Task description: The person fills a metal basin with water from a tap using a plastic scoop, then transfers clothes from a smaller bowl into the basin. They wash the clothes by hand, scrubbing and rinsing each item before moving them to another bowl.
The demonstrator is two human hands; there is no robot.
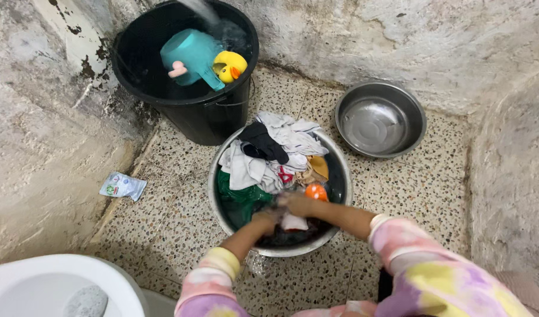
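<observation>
A steel wash basin on the floor is full of wet clothes: white, black, green and orange pieces. Both of my hands are down in the near part of it. My left hand and my right hand are closed together on a pale piece of cloth in the dark water. My sleeves are pink, yellow and purple tie-dye.
A black bucket stands behind the basin with water running in, a teal scoop and a yellow rubber duck floating inside. An empty steel bowl sits at the right. A small sachet lies left. White fixture at bottom left. Rough walls close in around.
</observation>
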